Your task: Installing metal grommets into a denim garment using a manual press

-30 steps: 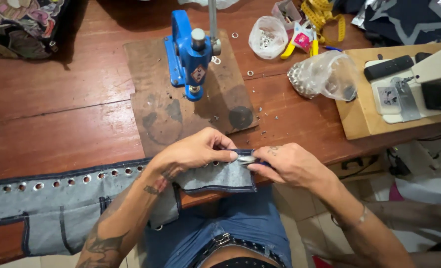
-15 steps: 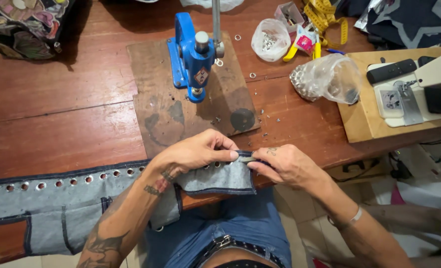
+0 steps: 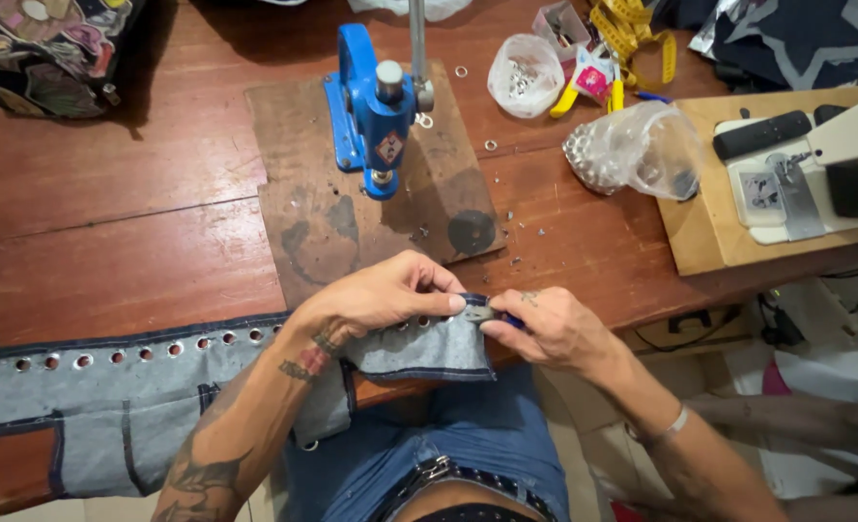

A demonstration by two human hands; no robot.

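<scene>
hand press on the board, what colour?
Blue body, with a silver post. The hand press shows only in the head view, upright on the brown board.

At centre frame, the small metal piece (image 3: 478, 312) pinched between both hands is mostly covered by fingertips, too small to identify. The denim strip (image 3: 110, 387) runs off the left edge, its lower part hanging below the surface (image 3: 110, 242). The blue press's (image 3: 376, 106) handle is cut off at the top edge.
</scene>
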